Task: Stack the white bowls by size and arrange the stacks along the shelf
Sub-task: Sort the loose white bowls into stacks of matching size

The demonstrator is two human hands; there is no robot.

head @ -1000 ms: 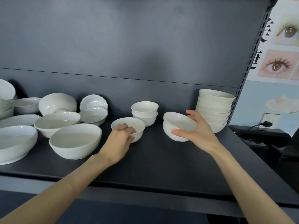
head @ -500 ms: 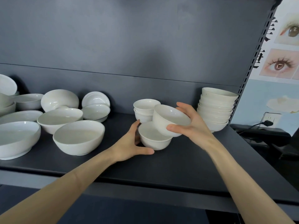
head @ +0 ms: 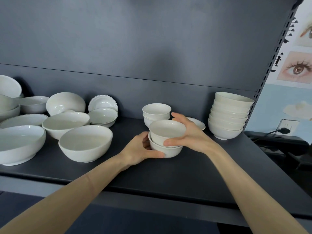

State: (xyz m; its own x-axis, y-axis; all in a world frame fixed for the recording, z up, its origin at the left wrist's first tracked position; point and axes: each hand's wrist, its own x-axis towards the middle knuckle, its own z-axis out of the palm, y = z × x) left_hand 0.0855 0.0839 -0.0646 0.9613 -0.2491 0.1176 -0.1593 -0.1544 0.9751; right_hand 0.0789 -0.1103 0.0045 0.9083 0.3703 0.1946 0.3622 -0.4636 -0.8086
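Both bare forearms are extending forward and inward. The left hand (head: 143, 149) is cupping the lower bowl (head: 168, 151), thumb in front. The right hand (head: 190, 134) is gripping the upper bowl (head: 166, 130).

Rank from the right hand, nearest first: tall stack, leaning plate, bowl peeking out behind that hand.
1. The bowl, just behind the right hand.
2. The tall stack, far right.
3. The leaning plate, back left.

Soft, dim, even light; faint shadows behind bowls (head: 85, 145); wide-angle bending at edges
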